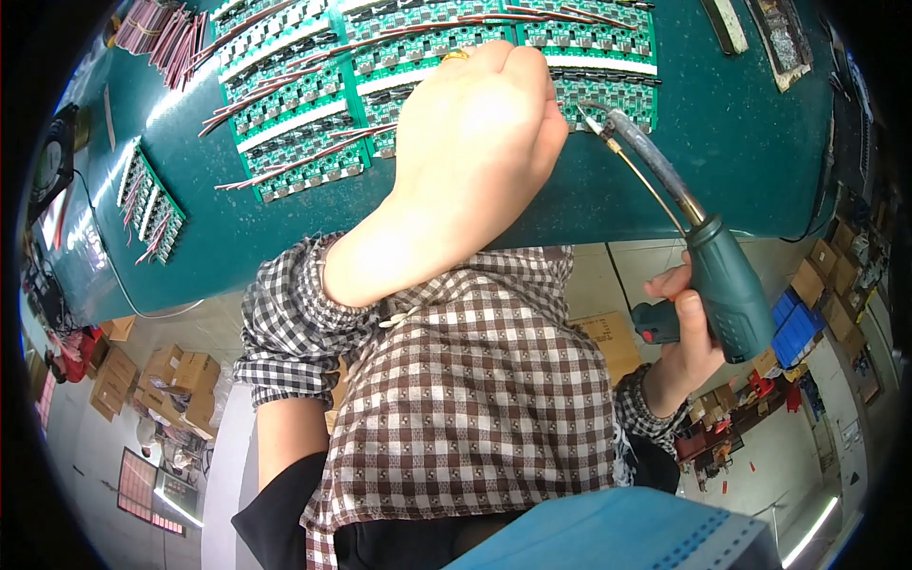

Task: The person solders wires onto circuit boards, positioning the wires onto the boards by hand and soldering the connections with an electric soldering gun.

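Observation:
My left hand (pixel 470 152) is closed above the panels of green circuit boards (pixel 294 119). Its fingertips are hidden beneath it, so what they pinch does not show. A gold-coloured ring (pixel 456 55) is on one finger. In my right hand (pixel 695 332) is a dark green soldering gun (pixel 730 285) with a thin feed tube (pixel 651 185) running beside its barrel. Its tip reaches the boards close to my left hand's thumb side. Red and black wires (pixel 266 95) lie in rows across the panels, several sticking out past their left edge.
A bundle of loose red and white wires (pixel 161 38) lies at the far left of the green table (pixel 399 214). Nearer, a small separate board panel (pixel 152 204) carries wires. Two narrow trays or bars (pixel 779 43) sit at the far right. Cardboard boxes (pixel 180 380) stand on the floor.

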A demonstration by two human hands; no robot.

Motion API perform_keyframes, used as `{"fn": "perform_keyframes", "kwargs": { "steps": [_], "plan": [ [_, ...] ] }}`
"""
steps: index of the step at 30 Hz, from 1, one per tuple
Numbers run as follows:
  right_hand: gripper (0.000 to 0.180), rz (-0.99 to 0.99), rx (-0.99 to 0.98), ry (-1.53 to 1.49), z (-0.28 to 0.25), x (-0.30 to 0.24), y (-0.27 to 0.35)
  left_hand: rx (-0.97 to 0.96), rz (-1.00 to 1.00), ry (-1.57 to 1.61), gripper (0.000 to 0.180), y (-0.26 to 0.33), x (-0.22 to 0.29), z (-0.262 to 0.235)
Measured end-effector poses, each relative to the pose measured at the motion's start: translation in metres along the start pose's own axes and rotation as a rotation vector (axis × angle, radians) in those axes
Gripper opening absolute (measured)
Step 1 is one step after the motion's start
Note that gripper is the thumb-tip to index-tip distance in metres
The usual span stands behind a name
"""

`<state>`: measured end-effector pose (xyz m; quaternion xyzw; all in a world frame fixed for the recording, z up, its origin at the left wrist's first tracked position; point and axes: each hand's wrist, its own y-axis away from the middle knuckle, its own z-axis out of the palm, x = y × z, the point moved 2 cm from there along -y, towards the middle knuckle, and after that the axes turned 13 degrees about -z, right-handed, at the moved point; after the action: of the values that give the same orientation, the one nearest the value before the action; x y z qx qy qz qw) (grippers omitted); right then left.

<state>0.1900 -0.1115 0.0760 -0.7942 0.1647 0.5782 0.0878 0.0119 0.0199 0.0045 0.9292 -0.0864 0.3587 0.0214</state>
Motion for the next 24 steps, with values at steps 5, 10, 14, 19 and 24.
{"fn": "perform_keyframes", "kwargs": {
  "steps": [5, 10, 14, 19, 24],
  "plan": [
    [0.039, -0.005, 0.023, 0.022, -0.005, 0.003, -0.004, -0.002, -0.004, -0.005, 0.011, -0.004, 0.001, 0.002],
    [0.041, -0.057, 0.172, -0.017, -0.022, 0.002, -0.018, -0.029, 0.037, 0.036, 0.012, -0.009, 0.010, 0.000],
    [0.040, -0.380, 0.396, 0.074, -0.074, -0.020, -0.044, -0.107, -0.043, 0.035, 0.011, -0.009, 0.008, -0.007],
    [0.034, -0.569, 0.473, 0.272, -0.092, 0.025, -0.108, -0.174, -0.059, 0.066, 0.010, 0.002, 0.006, -0.012],
    [0.021, -0.747, 0.652, 0.053, -0.074, 0.026, -0.125, -0.156, -0.019, 0.024, 0.008, 0.000, 0.002, -0.008]
  ]
}}
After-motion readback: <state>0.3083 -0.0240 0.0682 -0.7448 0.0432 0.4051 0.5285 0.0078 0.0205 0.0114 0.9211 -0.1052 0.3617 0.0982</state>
